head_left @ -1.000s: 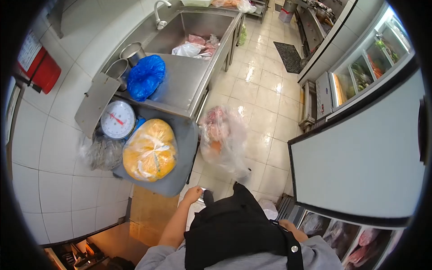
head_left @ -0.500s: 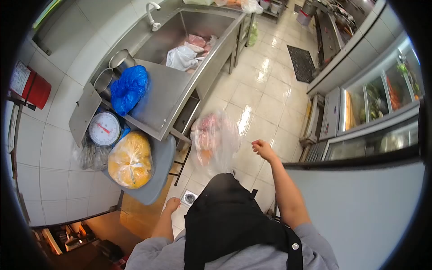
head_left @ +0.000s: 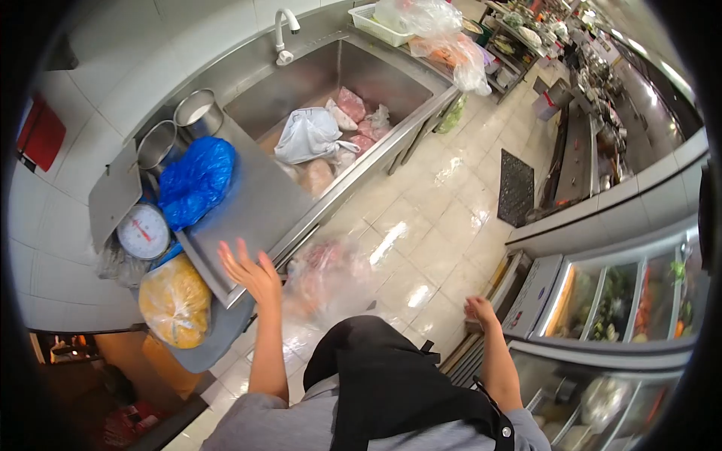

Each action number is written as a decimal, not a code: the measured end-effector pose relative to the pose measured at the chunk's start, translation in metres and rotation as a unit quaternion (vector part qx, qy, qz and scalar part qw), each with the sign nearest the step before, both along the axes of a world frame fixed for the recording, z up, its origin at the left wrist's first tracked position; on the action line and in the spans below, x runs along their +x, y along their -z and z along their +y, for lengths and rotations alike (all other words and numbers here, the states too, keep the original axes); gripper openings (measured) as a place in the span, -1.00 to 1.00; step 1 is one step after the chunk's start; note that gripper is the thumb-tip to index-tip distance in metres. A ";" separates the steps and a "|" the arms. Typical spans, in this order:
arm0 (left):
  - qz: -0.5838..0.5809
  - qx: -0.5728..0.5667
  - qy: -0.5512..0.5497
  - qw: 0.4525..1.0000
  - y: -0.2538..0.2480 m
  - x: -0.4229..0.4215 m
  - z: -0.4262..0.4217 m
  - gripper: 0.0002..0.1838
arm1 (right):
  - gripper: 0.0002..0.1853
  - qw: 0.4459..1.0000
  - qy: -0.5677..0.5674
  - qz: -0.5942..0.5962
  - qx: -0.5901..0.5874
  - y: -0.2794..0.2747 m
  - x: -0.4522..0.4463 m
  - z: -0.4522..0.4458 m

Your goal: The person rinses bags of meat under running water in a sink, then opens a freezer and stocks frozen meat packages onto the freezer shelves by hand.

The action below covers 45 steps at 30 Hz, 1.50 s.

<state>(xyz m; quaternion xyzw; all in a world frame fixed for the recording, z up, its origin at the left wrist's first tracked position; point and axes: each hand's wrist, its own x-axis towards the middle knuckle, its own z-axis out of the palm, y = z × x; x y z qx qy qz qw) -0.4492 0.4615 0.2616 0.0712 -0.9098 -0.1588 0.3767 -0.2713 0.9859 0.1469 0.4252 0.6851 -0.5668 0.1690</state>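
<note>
My left hand [head_left: 252, 274] is raised with its fingers spread, holding nothing. It appears over the front edge of the steel counter [head_left: 263, 199], though contact cannot be told. On the right, my right hand [head_left: 481, 310] hangs over the floor with curled fingers and no object showing in them. Between my hands, near my legs, is a large clear plastic bag [head_left: 331, 282] of pinkish meat, blurred. A tied clear bag of something yellow [head_left: 177, 301] rests on a grey stool [head_left: 207, 353] left of my left hand.
A blue plastic bag [head_left: 197, 180], steel pots [head_left: 199, 113] and a dial scale [head_left: 144, 231] are at the left. The sink [head_left: 383, 68] holds a white bag [head_left: 307, 135] and packs of meat. A glass-topped fridge [head_left: 541, 301] stands right; a dark mat [head_left: 516, 188] lies ahead.
My left hand has risen from beside my body and opened over the counter's edge. My right hand has shifted right and lower. The view has moved, showing more of the sink and kitchen ahead.
</note>
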 end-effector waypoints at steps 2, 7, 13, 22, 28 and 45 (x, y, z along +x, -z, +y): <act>-0.028 0.033 -0.067 0.997 0.014 -0.047 0.001 -0.46 | -0.80 0.992 -0.093 -0.026 0.080 -0.001 0.025 0.055; -0.076 0.048 -0.163 0.983 0.022 -0.079 0.009 -0.39 | -0.73 0.989 0.134 -0.065 0.018 -0.023 0.039 0.075; -0.106 0.042 -0.188 0.976 0.027 -0.080 0.010 -0.38 | -0.48 0.986 -0.124 0.107 0.036 -0.060 -0.218 0.011; -0.168 0.071 -0.319 0.930 0.008 -0.101 0.022 -0.40 | -0.39 0.798 -0.504 0.271 -0.190 -0.151 -0.749 -0.273; -0.134 0.089 -0.399 0.903 -0.005 -0.150 0.058 -0.36 | -0.03 0.808 -0.388 0.100 -0.432 -0.010 -0.911 -0.395; -0.022 0.112 -0.131 0.985 -0.038 -0.341 0.122 -0.65 | -0.74 0.849 -0.380 0.184 -0.318 -0.014 -0.955 -0.434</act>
